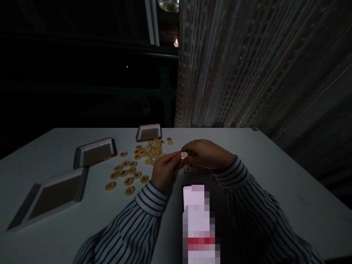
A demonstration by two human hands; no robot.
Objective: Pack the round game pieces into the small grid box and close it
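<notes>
Both my hands meet over a white table (pixel 275 172) in dim light. My left hand (pixel 164 171) pinches a small round game piece (pixel 184 155), pale with a red mark, at its fingertips. My right hand (pixel 209 154) is curled with its fingers closed beside that piece; I cannot make out what it holds. Under the right hand lie a few more pieces (pixel 191 168). To the left, several round tan discs (pixel 137 161) with red or black marks are scattered loose on the table.
Three shallow rectangular tray lids lie on the left: a big one (pixel 49 198) near me, a middle one (pixel 95 152), a small one (pixel 148 132) at the back. A lit phone (pixel 194 198) lies near me. A striped curtain (pixel 261 62) hangs behind.
</notes>
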